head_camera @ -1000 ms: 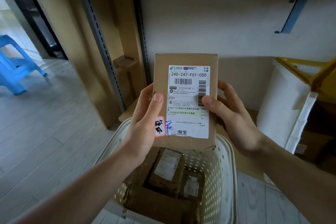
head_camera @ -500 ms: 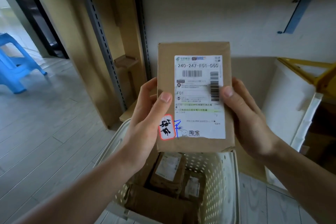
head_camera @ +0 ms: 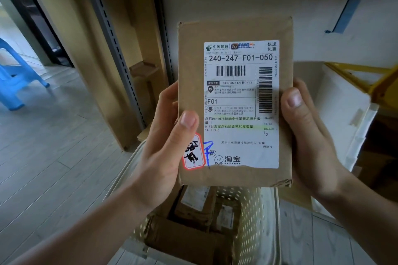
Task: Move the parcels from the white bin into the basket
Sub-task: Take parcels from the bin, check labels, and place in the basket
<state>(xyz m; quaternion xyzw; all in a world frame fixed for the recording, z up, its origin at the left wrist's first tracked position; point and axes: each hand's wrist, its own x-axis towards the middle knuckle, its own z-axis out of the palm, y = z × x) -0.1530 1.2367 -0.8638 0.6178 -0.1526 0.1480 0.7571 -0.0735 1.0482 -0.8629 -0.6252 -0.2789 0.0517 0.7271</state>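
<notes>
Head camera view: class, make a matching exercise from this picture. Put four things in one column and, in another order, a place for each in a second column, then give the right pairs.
Things
1. cardboard parcel
2. basket
3. blue stool
4. white bin

Places
A. on the floor at far left
B. held up between the left hand and right hand
C. at right, beside the right hand
D. below the hands, with parcels inside

Pairs: 1-B, 2-D, 3-A, 4-C
</notes>
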